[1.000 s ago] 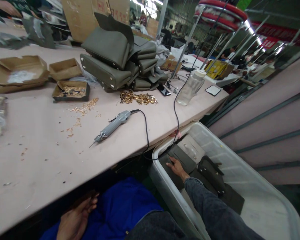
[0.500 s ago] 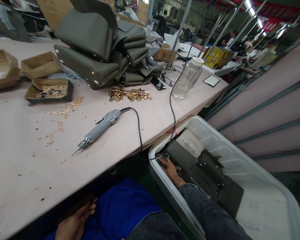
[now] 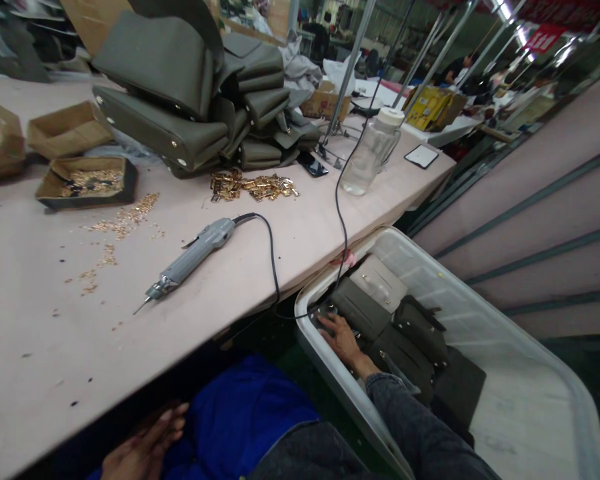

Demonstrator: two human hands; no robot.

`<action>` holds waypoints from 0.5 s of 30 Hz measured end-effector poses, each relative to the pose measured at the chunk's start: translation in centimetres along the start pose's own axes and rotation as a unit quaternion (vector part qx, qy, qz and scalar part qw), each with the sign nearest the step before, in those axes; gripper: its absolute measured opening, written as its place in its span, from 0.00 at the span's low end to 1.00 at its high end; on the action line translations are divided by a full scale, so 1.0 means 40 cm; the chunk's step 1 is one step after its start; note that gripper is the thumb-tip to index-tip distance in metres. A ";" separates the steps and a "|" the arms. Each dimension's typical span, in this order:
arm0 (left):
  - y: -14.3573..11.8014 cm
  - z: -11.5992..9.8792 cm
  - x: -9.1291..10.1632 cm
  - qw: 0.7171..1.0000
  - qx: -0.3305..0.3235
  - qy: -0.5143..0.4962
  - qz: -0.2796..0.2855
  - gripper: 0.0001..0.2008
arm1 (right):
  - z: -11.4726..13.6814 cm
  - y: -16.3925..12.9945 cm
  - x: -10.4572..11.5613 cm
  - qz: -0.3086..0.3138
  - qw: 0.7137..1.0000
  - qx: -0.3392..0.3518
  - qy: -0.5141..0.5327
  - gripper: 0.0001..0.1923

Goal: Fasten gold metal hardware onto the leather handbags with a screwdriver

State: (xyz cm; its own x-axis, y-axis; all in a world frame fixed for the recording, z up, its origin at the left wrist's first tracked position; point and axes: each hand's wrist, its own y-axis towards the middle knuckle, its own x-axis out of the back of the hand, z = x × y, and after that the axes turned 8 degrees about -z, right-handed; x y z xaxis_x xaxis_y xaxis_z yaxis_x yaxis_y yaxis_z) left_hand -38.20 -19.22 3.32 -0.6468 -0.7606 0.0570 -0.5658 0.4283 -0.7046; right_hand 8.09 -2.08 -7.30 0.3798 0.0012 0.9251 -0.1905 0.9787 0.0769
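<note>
Nearest, at the bottom edge, the left hand (image 3: pixel 143 450) lies below the table edge with its fingers loosely spread and holding nothing, resting on the blue fabric (image 3: pixel 240 417) over the lap. To the right, the right hand (image 3: pixel 343 337), in a grey denim sleeve, reaches down into the large translucent white plastic bin (image 3: pixel 530 400) standing on the floor beside the table; its fingers lie flat and apart on the dark olive leather bag pieces (image 3: pixel 405 340) stacked at the bin's near-left end, pressing on them rather than closed around any. A paler grey panel (image 3: pixel 380 283) lies just beyond them in the bin. On the pale pink tabletop (image 3: pixel 55 360), left of the bin, a grey corded electric screwdriver (image 3: pixel 193 257) lies on its side, its black cable looping over the table edge. Farther back are scattered small gold-coloured fittings (image 3: pixel 123 220), a shallow brown cardboard tray (image 3: pixel 85 183) holding more of them, a heap of gold metal clasps (image 3: pixel 253 187), a clear plastic bottle with a white cap (image 3: pixel 370 157), and a tall pile of olive leather handbags (image 3: pixel 195 93).
</note>
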 end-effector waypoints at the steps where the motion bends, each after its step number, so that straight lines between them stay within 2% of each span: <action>1: -0.005 -0.002 0.003 0.999 0.030 -0.025 0.000 0.22 | -0.006 0.000 0.016 -0.020 1.000 -0.014 -0.015 0.25; 4: -0.016 -0.011 0.006 0.996 0.068 -0.052 -0.007 0.21 | -0.017 0.005 0.033 -0.089 0.990 -0.082 -0.072 0.32; 6: -0.016 -0.013 0.006 0.996 0.071 -0.054 -0.013 0.21 | -0.011 0.009 0.011 -0.104 0.984 -0.104 -0.103 0.37; 8: -0.012 -0.008 0.009 0.995 0.076 -0.057 -0.010 0.21 | 0.002 0.010 -0.031 -0.078 0.986 -0.084 -0.118 0.39; 11: -0.006 0.003 0.017 0.995 0.078 -0.064 -0.007 0.21 | 0.018 0.012 -0.093 -0.018 0.991 -0.030 -0.130 0.34; 15: -0.008 0.021 0.043 0.996 0.052 -0.076 -0.015 0.20 | 0.029 0.017 -0.126 0.014 0.988 -0.006 -0.157 0.33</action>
State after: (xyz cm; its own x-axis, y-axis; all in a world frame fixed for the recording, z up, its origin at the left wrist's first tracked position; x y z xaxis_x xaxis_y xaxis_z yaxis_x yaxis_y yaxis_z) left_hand -38.69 -21.07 3.06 -0.5416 -0.8403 -0.0236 -0.5223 0.3583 -0.7738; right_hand 4.99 -1.68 -11.46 0.0755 -0.0328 0.9966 -0.1851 0.9816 0.0463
